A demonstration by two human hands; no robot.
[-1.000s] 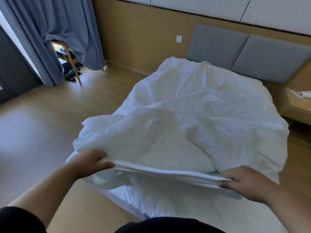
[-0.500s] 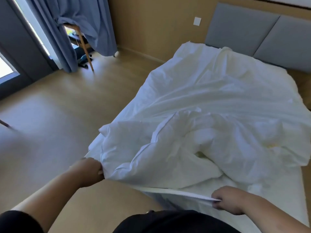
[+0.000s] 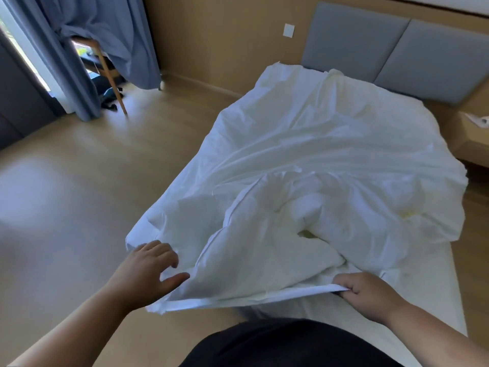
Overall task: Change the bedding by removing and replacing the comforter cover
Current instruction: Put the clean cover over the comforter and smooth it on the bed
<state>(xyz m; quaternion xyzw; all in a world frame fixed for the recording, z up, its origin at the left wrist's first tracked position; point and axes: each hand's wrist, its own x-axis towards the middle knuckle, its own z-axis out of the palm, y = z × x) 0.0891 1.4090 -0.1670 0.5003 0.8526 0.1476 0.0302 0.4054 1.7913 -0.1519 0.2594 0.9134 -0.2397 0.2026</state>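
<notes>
A white comforter in its white cover lies rumpled across the bed, bunched up towards the foot. The cover's hemmed edge runs between my hands at the near end. My right hand grips that hem with curled fingers. My left hand hovers at the near left corner, fingers spread and loose, the thumb just touching the fabric and holding nothing.
A grey padded headboard stands at the far end. A wooden nightstand sits at the right. Blue curtains and a wooden chair leg are at the far left. Bare wooden floor stretches along the bed's left side.
My left hand has let go of the cover's edge and opened. The right hand keeps its grip on the hem. The cover has settled flatter on the bed.
</notes>
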